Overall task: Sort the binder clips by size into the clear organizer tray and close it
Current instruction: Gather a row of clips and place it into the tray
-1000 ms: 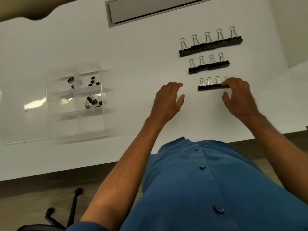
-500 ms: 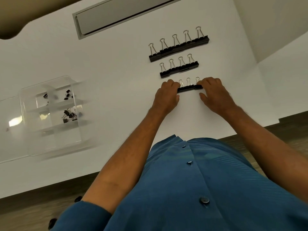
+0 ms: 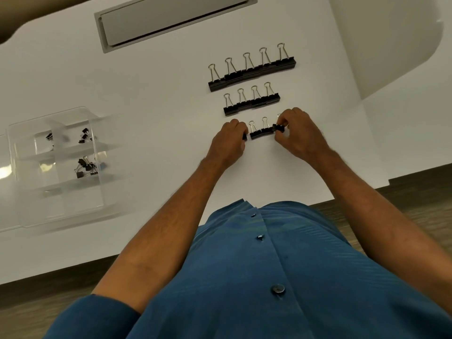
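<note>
Black binder clips (image 3: 252,72) with silver handles lie on a white tabletop (image 3: 151,99); the shirt (image 3: 269,277) is blue.

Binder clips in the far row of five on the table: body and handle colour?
Black bodies with silver wire handles on the far row of five large binder clips, clearest in the head view.

White table (image 3: 151,89), grey recessed panel (image 3: 171,18) at its far edge, wood-look floor (image 3: 415,204), blue buttoned shirt (image 3: 305,277)
</note>
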Demonstrator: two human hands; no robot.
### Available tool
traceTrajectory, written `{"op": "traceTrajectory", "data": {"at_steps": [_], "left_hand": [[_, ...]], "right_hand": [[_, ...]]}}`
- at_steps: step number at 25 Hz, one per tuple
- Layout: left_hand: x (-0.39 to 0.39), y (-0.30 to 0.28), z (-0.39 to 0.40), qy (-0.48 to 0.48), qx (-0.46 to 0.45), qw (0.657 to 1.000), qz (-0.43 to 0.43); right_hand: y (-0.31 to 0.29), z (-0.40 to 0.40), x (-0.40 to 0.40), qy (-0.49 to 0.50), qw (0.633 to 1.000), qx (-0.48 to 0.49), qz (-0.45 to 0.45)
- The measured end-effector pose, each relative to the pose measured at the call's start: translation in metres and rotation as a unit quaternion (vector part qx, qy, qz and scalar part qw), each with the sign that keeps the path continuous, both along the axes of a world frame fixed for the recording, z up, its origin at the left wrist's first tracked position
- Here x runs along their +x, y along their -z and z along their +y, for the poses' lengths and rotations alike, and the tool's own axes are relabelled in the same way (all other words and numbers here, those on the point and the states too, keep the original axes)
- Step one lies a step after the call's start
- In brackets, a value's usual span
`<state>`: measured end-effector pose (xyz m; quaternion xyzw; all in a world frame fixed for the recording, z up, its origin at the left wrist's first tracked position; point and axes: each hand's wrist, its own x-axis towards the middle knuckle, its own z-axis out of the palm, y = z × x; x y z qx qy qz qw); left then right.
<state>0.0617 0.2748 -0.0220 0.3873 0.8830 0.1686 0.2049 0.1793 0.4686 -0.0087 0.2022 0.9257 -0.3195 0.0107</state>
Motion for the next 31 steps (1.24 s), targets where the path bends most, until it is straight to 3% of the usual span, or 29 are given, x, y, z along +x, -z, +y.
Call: {"op": "traceTrajectory", "data": {"at_steps": [5,10,20,31], "left_hand": [[0.004,-0.010,-0.006,-0.018,0.029,0.999,0.014],[0.005,-0.012,0.013,-0.012,0.045,0.999,0.027],[0.010,0.007,0.039,0.022,0.003,0.999,0.033],[0.016,0.001,0.036,0.023,-0.008,0.999,0.036]], "right_hand": [[0.003,-0.016,-0.019,-0.051,0.998,0.012,-0.018],[0.011,-0.020,-0.015,-0.031,0.999,0.023,-0.021],[0.022,-0.022,-0.011,-0.060,0.996,0.060,0.005],[0.016,-0.021,-0.017,-0.038,0.997,0.048,-0.045]]}}
